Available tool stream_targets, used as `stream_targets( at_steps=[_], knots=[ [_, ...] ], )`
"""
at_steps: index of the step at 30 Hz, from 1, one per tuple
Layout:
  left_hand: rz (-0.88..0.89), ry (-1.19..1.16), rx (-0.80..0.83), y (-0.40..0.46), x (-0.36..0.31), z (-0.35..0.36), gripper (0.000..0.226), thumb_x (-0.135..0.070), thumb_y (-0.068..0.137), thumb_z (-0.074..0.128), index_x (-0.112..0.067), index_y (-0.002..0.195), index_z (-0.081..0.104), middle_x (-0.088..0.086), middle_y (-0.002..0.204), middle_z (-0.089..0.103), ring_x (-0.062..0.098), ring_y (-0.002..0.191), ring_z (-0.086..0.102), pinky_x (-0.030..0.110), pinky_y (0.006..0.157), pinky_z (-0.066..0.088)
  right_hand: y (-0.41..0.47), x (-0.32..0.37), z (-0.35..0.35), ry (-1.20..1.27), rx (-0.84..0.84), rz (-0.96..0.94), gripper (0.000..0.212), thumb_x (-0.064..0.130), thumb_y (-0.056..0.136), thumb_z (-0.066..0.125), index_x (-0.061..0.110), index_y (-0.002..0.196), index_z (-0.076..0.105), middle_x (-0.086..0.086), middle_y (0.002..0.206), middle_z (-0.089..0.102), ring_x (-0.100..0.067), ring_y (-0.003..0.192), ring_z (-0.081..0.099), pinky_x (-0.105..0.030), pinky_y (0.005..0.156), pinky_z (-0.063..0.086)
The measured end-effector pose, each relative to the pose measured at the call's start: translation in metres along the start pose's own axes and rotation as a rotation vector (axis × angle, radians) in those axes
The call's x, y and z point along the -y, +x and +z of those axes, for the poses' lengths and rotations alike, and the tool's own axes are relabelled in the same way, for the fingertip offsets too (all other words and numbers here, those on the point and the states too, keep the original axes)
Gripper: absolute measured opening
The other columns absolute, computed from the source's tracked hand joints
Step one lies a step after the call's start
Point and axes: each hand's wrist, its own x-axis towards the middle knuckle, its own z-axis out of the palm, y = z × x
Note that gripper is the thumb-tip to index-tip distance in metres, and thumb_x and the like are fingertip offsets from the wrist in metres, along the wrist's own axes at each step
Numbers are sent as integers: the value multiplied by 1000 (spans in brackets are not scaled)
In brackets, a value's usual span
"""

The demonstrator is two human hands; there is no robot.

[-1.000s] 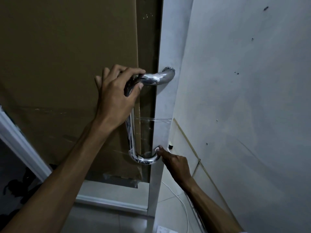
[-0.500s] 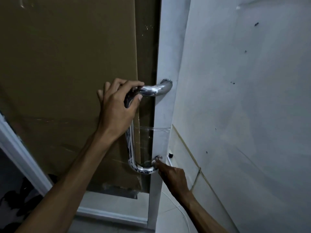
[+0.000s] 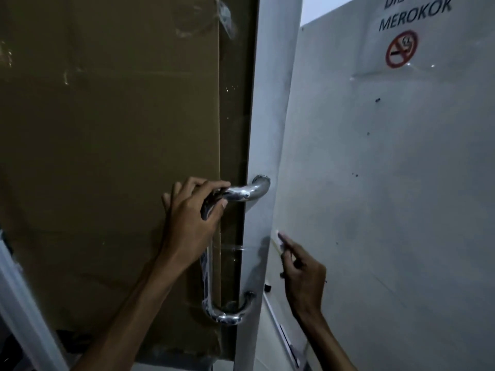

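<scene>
Left fingers (image 3: pixel 211 187) clenched round top bend of chrome handle (image 3: pixel 249 192). Left hand (image 3: pixel 187 226) lay before cardboard (image 3: pixel 107 129). Handle sat on right edge of door (image 3: pixel 267 116), both ends seemingly seated. Film wrap likely left to strip. Right hand (image 3: pixel 302 271) was off handle, index pointing at door edge. Could not tell whether it held anything.

You've got open room along the handle (image 3: pixel 225 317) below your left hand (image 3: pixel 187 226); the wall (image 3: pixel 375 210) crowds the door frame's (image 3: pixel 257 129) right side.
</scene>
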Motion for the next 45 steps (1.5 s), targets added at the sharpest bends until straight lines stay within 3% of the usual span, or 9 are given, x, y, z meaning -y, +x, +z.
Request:
stream_targets(
  at_steps=[5, 10, 14, 21, 27, 31, 36, 40, 45],
  knots=[
    [-21, -53, 21, 3, 2, -2, 34, -30, 93, 73, -42, 123, 65, -20, 111, 57, 10, 103, 45, 36, 91, 25, 58, 92, -12, 102, -91, -275, 40, 9, 98, 63, 30, 130, 73, 22, 122, 73, -25, 45, 60, -42, 47, 55],
    [-97, -246, 26, 8, 9, -3, 51, -30, 86, 81, -45, 125, 51, -24, 104, 63, -4, 95, 43, 39, 90, 30, 94, 106, -3, -234, 113, -429, 36, 35, 97, 59, 45, 129, 71, 27, 115, 74, 5, 50, 56, -13, 54, 43],
    [-120, -370, 44, 12, 19, -2, 61, -31, 84, 83, -43, 128, 43, -19, 108, 64, -6, 95, 46, 42, 98, 32, 97, 104, 5, -220, 242, -410, 35, 40, 97, 51, 49, 127, 69, 33, 121, 70, -9, 57, 68, -35, 62, 59],
    [-109, -456, 105, 21, 31, 0, 61, -35, 83, 83, -41, 128, 43, -20, 108, 63, -6, 95, 46, 44, 100, 34, 107, 110, 5, -250, 259, -396, 31, 41, 99, 52, 48, 123, 70, 35, 122, 68, -24, 64, 73, -43, 61, 62],
    [-80, -460, 143, 27, 38, 4, 56, -40, 84, 81, -47, 124, 43, -24, 107, 60, 1, 97, 45, 34, 88, 24, 109, 111, -1, -321, 178, -369, 36, 18, 100, 61, 43, 121, 75, 33, 125, 68, -10, 50, 65, -36, 53, 60],
    [-62, -487, 163, 29, 44, 7, 52, -46, 86, 77, -46, 126, 44, -27, 109, 55, 0, 100, 43, 37, 89, 27, 87, 117, 9, -237, 161, -406, 39, 4, 98, 63, 32, 122, 77, 22, 127, 71, 10, 85, 70, -17, 69, 59],
    [-66, -455, 166, 30, 44, 9, 48, -46, 85, 79, -43, 123, 50, -29, 109, 51, 10, 100, 45, 31, 83, 21, 90, 103, 14, -235, 46, -381, 37, 16, 100, 59, 34, 128, 73, 24, 133, 67, -18, 67, 75, -35, 49, 59],
    [-80, -485, 191, 32, 47, 13, 47, -46, 83, 79, -46, 120, 49, -31, 112, 50, 11, 104, 46, 35, 90, 30, 67, 97, 30, -219, -87, -418, 43, 7, 97, 62, 30, 132, 72, 20, 133, 69, -5, 59, 68, -36, 52, 60],
    [-70, -487, 194, 32, 47, 15, 43, -47, 85, 78, -49, 117, 49, -34, 113, 49, 6, 104, 43, 36, 91, 30, 59, 89, 45, -151, -226, -329, 49, 7, 95, 62, 35, 136, 67, 7, 126, 75, -11, 47, 57, -40, 45, 51]
  ],
)
